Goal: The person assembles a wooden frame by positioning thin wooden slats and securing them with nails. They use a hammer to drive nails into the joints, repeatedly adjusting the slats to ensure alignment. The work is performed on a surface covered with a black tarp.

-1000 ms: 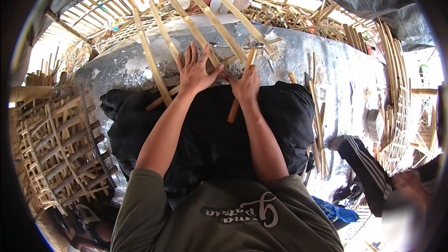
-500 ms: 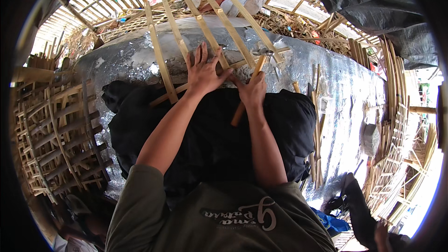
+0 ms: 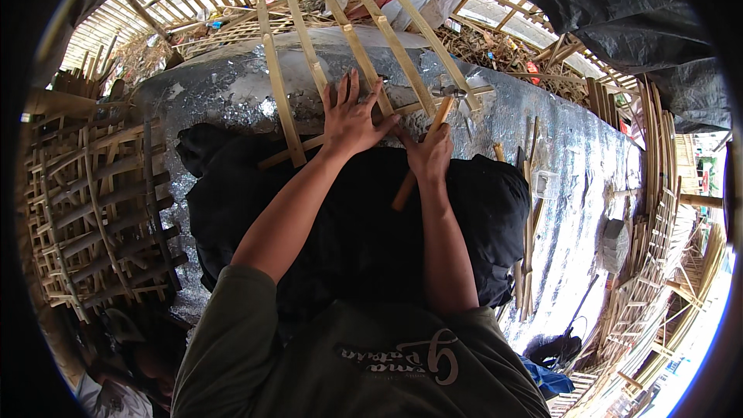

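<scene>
Several pale bamboo slats fan away from me across a bamboo crosspiece, beyond my lap. My left hand is open and palm down, its fingers spread over the slats near the middle of the crosspiece. Beside it, my right hand is closed around the wooden handle of a hammer. The metal hammer head points away from me, by the crosspiece's right end. My two thumbs lie close together. Whether a nail is under my fingers cannot be seen.
A worn silvery sheet lies beneath the work. Black cloth covers my lap. Thin bamboo sticks lie at my right. A stack of bamboo lattices stands at the left, a grey block at the right.
The whole view has shifted a little, so the slats and hands sit slightly further right. Both hands keep their pose. A dark-clothed person at lower right has mostly gone out of view.
</scene>
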The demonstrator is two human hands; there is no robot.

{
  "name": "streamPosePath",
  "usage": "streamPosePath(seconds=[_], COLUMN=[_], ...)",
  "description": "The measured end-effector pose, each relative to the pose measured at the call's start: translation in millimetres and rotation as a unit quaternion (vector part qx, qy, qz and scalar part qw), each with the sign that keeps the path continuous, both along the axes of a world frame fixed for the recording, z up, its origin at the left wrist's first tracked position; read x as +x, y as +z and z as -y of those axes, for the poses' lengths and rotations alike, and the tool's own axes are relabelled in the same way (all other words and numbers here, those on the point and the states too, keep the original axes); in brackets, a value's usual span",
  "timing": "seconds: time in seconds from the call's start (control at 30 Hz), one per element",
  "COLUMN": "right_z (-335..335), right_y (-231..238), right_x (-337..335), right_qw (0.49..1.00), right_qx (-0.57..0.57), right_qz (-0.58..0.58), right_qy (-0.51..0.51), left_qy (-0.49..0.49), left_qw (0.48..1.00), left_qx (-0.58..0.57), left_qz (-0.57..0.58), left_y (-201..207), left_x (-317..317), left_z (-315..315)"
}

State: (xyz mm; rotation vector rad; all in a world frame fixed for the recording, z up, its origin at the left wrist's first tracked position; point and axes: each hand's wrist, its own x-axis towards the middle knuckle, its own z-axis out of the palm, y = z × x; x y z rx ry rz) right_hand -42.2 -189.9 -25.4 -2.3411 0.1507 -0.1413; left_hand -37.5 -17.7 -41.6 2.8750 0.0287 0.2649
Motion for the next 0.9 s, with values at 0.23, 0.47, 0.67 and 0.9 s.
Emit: streamPosePath(seconds=[0.23, 0.47, 0.67, 0.9], right_z=[-0.8, 2.8, 55.0, 185.1], right_y=[3.6, 47.9, 114.1, 137.0], right_x=[-3.9, -3.4, 7.4, 42.8], right_qw=[0.998, 0.987, 0.971, 0.994], right_qx=[0.029, 0.099, 0.209, -0.041], right_qz=[0.05, 0.12, 0.106, 0.095], right_qy=[0.004, -0.03, -0.04, -0.022], left_qy=[-0.005, -0.01, 0.006, 0.009], left_qw=[1.0, 1.0, 0.997, 0.995], left_qx=[-0.005, 0.011, 0.034, 0.041], left_qz=[-0.005, -0.021, -0.062, -0.086], left_y=[2.6, 6.0, 0.8, 8.5], left_x=[-0.5, 1.9, 4.4, 3.4], left_z=[0.3, 0.5, -0.9, 2.4])
